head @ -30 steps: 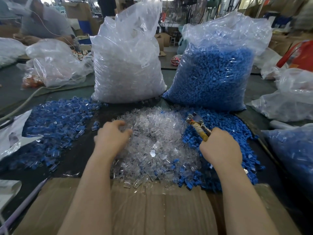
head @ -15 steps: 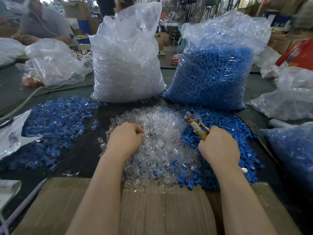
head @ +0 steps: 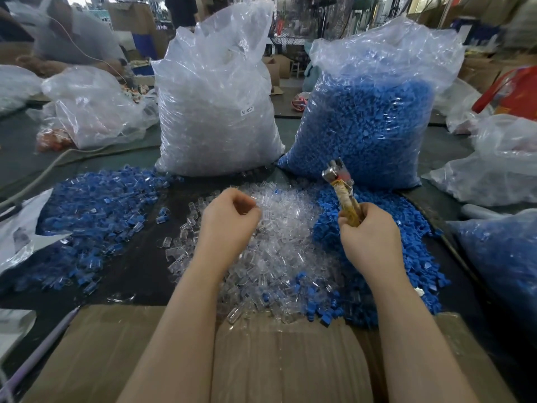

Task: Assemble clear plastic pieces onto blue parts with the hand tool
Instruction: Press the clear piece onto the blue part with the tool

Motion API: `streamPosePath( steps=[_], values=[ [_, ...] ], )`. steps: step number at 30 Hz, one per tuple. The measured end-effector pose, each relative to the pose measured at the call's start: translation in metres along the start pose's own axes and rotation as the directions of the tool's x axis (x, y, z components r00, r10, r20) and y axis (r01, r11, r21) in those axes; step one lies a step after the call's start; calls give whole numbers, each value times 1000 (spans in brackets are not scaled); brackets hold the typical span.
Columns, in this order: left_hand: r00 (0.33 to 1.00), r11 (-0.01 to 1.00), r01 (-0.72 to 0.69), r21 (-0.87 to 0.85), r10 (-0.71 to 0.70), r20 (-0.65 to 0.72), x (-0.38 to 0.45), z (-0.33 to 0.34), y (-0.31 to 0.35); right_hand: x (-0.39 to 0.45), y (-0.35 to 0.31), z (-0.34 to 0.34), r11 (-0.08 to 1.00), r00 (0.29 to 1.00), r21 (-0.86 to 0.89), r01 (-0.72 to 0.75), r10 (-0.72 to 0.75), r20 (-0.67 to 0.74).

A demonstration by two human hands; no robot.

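Clear pieces (head: pixel 279 251) heaped on the dark worktop (head: pixel 139 269), lying under and just ahead of the left hand (head: pixel 228 219). Left hand curling into a loose fist over the near-left slope of that heap, fingertips pinched together; whether anything is sitting between them cannot be told. Right hand (head: pixel 370 237) closing around the yellow-wrapped handles of the tool (head: pixel 343 190), holding it tilted with its metal head pointing up and away from the hand. Blue parts (head: pixel 406 239) spreading beneath and to the right of the right hand, touching the clear heap along its edge, a few mixing in near the wrist. Further left of the left hand, well apart, lying a wide scatter of blue-and-clear units (head: pixel 96 213). Standing beyond the left hand, a tall bag (head: pixel 215 112) of clear pieces; beyond the right hand, just behind the tool's head, a bag of blue (head: pixel 374 120). Both forearms reaching over a cardboard sheet (head: pixel 284 362) at the near edge. Far left, another person (head: pixel 72 39) bending over the worktop, blurred.
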State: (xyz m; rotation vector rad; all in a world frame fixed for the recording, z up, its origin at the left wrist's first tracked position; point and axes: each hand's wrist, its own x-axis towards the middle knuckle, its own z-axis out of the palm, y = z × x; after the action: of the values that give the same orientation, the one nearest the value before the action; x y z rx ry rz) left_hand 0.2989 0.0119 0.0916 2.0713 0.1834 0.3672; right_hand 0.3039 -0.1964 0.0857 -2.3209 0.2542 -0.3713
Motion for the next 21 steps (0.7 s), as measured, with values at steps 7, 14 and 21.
streamPosePath(
  steps=[7,14,21],
  values=[
    [983,961,101,-257,-57,173,-9,13,17,-1,-5,-1,960,999,278,27,-32,16],
    [970,846,206,-491,-109,218,-11,18,26,-4,-11,-1,896,998,445,10,-33,45],
    [993,859,103,-502,-61,100,-18,30,32,-7,-15,1,878,995,478,36,-74,60]
  ],
)
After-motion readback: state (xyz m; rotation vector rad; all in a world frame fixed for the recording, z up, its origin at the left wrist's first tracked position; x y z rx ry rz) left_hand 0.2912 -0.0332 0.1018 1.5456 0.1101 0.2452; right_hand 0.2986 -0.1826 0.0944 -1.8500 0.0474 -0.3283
